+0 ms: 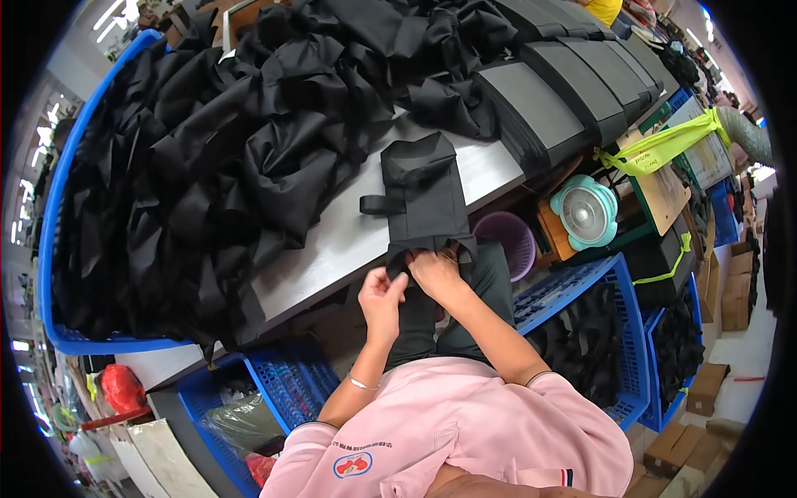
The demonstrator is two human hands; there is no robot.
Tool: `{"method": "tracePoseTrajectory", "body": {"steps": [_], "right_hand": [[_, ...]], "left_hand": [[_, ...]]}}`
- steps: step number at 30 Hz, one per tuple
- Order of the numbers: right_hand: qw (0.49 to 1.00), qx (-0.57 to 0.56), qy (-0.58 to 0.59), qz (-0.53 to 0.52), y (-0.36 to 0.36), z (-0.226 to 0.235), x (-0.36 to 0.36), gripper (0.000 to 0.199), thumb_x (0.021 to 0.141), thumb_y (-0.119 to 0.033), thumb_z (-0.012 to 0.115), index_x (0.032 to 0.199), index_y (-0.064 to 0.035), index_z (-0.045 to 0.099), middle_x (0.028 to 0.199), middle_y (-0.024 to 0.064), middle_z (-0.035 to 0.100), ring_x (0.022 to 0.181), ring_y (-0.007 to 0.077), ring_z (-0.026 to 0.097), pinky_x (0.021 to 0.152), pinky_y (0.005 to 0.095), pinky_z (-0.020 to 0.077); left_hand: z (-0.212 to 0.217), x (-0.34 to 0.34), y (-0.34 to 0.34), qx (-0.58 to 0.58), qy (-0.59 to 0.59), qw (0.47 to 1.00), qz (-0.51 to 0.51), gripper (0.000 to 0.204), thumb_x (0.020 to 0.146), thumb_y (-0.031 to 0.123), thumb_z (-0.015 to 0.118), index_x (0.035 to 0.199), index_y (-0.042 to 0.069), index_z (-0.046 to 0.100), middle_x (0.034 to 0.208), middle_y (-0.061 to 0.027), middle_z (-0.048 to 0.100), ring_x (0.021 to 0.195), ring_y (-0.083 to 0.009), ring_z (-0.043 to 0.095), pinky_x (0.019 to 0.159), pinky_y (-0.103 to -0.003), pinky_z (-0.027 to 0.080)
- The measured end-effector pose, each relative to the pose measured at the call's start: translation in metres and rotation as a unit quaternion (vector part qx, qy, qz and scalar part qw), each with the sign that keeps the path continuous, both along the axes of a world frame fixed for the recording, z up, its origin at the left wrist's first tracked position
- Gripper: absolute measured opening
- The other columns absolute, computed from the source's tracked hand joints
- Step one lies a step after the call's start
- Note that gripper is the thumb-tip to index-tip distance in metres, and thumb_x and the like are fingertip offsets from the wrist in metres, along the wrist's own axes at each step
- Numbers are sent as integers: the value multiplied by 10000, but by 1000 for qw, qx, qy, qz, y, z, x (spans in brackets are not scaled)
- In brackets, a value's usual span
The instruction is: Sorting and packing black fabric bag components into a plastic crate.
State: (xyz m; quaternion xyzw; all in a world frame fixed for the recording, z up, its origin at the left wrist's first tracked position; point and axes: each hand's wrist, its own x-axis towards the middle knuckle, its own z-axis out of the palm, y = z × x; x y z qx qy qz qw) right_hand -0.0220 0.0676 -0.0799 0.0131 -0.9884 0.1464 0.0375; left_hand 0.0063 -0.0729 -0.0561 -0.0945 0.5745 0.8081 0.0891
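Both hands pinch black fabric pouch [423, 199] bottom edge: left hand [380, 297] & right hand [435, 274], fingers closed

The right hand's [435, 274] fingertips are hidden under the pouch's [425, 195] lower edge, the heap of black cloth [224, 158] covers most of the tabletop [349, 236], and the stacked pads [573, 75] run out of view at the top edge.

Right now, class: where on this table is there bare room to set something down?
Bare grey table shows left of the black pouch, below the black fabric heap. A smaller strip lies between pouch and stacked black panels. Elsewhere it is crowded.
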Motion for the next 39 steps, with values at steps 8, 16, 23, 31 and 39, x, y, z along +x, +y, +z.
{"method": "tracePoseTrajectory", "body": {"steps": [8,16,23,31,39], "right_hand": [[993,70,53,77,-12,13,36,249,930,-279,549,947,-90,709,819,161,705,830,359,679,881,639,403],[861,-506,2,-44,1,138,116,128,919,-14,624,990,31,720,821,116,718,748,168,723,638,259,547],[775,-610,-112,-120,88,78,92,179,924,-171,700,980,-1,705,913,52,720,809,110,669,755,254,523],[503,-841,-142,-141,64,84,88,239,897,-143,717,1075,10,672,982,42,712,854,111,661,783,260,533],[748,-645,18,-155,87,36,79,370,972,-238,586,1207,45,546,1104,119,639,1026,159,573,912,305,463]], "left_hand": [[6,-12,-28,29,-99,993,-54,412,940,193,678,1301,33,561,1222,-37,607,1091,-123,565,947,-295,448],[8,-10,-13,98,-66,987,-105,532,878,176,768,1306,-27,526,1184,-101,630,1029,-176,628,876,-321,524],[29,14,-13,93,-59,973,-202,552,862,141,780,1343,40,529,1206,-60,625,1069,-155,604,916,-310,502],[-14,12,-8,62,-38,983,-170,559,855,189,788,1327,13,544,1232,-46,625,1094,-146,592,970,-299,468],[34,3,44,-33,-87,988,-124,393,891,191,752,1219,8,637,1146,-49,658,1034,-147,603,935,-288,482]]}}
